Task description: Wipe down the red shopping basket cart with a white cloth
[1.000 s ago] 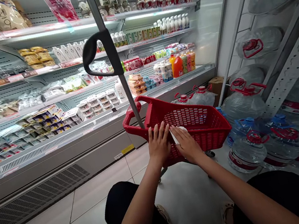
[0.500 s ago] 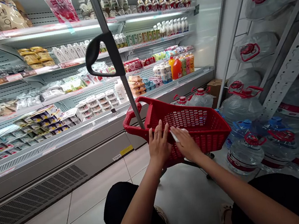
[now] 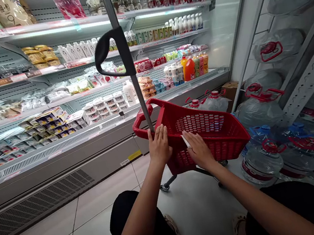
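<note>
In the head view, a red basket cart (image 3: 225, 147) stands on the tiled floor (image 3: 111, 225), between the person's knees and a chilled display case (image 3: 103, 154). A white cloth (image 3: 186, 142) lies at its near rim, partly beneath the right hand (image 3: 201, 151), whose fingers are stretched out; whether they grip the cloth or only press it, I cannot tell. The left hand (image 3: 159, 148) rests on the same rim near the pole (image 3: 141, 100), fingers extended and not wrapped around anything visible. The pole rises at a tilt to a black loop handle (image 3: 125, 50). Large water bottles (image 3: 261, 165) stand right of the cart, and packaged goods, including an orange bottle (image 3: 189, 69), fill the case's shelves beyond.
</note>
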The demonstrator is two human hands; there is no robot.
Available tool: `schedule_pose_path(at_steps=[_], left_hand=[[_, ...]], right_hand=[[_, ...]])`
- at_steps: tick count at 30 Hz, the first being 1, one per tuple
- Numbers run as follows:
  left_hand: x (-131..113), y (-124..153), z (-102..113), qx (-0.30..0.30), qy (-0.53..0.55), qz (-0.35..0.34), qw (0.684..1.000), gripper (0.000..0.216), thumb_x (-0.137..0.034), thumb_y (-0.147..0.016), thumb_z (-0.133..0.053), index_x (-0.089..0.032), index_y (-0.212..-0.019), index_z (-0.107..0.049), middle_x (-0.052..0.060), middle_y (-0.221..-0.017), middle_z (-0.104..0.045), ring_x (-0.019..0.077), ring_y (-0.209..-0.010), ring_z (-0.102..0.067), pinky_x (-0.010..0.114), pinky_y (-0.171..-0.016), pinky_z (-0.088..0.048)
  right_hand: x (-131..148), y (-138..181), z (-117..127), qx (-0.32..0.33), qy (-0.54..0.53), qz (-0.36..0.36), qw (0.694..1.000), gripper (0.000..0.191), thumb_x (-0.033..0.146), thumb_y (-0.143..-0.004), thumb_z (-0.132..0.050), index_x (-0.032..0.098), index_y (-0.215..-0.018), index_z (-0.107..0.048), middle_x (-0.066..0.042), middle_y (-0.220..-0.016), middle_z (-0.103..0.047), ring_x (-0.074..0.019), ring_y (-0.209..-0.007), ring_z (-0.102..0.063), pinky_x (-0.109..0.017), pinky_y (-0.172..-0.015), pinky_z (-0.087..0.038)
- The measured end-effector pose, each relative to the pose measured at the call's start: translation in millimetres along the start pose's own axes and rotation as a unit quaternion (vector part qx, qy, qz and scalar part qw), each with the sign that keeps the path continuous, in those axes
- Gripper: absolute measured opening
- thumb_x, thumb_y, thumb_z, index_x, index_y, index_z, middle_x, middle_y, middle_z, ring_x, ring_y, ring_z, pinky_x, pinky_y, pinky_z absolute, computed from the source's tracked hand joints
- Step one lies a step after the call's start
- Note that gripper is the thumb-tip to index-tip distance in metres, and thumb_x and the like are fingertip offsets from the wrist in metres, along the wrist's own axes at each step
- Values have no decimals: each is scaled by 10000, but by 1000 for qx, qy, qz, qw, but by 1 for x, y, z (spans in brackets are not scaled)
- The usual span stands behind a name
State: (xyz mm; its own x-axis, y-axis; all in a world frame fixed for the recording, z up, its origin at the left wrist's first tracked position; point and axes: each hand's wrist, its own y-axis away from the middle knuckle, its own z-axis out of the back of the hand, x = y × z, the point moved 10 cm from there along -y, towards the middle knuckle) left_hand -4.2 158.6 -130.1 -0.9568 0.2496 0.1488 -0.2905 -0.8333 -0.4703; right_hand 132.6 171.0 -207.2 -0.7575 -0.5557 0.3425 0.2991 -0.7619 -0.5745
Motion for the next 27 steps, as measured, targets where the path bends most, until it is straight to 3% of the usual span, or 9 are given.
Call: schedule_pose_path(at_steps=[5,8,10,16,19,22,25,27], left_hand=[[-6,1,-1,-10,-10,-13,1000,821,-128,-881,-425,-73,-1660,-172,115,-1724,-233,238,-1605,-199,564,-1316,-56],[-5,1,0,-10,-8,-13,1000,833,-133,-876,-440,-77,-1661,-166,123,-1722,-243,239,-1605,-197,566,-1315,-48],[-6,1,0,-9,-8,-14,1000,866,-146,-836,-509,-117,-1654,-228,139,-1719,-254,267,-1602,-208,598,-1306,-22],[-13,1,0,-14,1,-4,1000,777,-174,-767,-664,-254,-1524,-506,177,-1699,-292,375,-1583,-231,694,-1265,15],[-17,-2,0,-22,15,6,1000,745,-187,-750,-699,-276,-1475,-558,148,-1702,-295,397,-1583,-211,695,-1265,43],[-23,-4,-1,-22,25,6,999,727,-210,-742,-725,-282,-1451,-579,135,-1710,-279,406,-1588,-186,697,-1266,47],[-27,-4,-3,-18,28,-4,999,755,-210,-744,-731,-281,-1474,-553,129,-1729,-228,393,-1599,-156,694,-1268,33],[-27,-2,-4,-15,26,-16,999,791,-186,-744,-724,-284,-1502,-520,119,-1745,-174,374,-1609,-121,683,-1272,36]], right_hand=[[64,-43,-19,20,-57,38,997,722,137,-914,-348,92,-1632,-301,-109,-1689,-342,-192,-1577,-261,-465,-1314,-186],[63,-41,-15,21,-48,57,997,743,131,-898,-371,121,-1638,-299,-89,-1684,-358,-185,-1564,-288,-448,-1313,-196],[38,-23,-4,18,-18,68,997,758,128,-901,-382,174,-1651,-278,-55,-1687,-360,-184,-1552,-310,-447,-1308,-210],[-94,57,44,-25,124,-10,992,744,179,-956,-396,230,-1673,-207,-71,-1635,-443,-260,-1506,-390,-535,-1286,-232],[-116,67,53,-51,141,-63,987,713,215,-980,-377,224,-1673,-210,-97,-1591,-498,-297,-1490,-410,-582,-1261,-260],[-81,44,36,-50,106,-56,992,701,214,-983,-370,210,-1668,-221,-109,-1593,-496,-295,-1504,-393,-588,-1247,-279],[-23,12,11,-20,51,3,998,709,189,-971,-362,186,-1666,-219,-106,-1653,-414,-265,-1539,-339,-550,-1265,-264],[-1,0,5,-6,26,32,999,708,173,-961,-355,178,-1660,-241,-92,-1663,-399,-241,-1537,-342,-518,-1276,-260]])
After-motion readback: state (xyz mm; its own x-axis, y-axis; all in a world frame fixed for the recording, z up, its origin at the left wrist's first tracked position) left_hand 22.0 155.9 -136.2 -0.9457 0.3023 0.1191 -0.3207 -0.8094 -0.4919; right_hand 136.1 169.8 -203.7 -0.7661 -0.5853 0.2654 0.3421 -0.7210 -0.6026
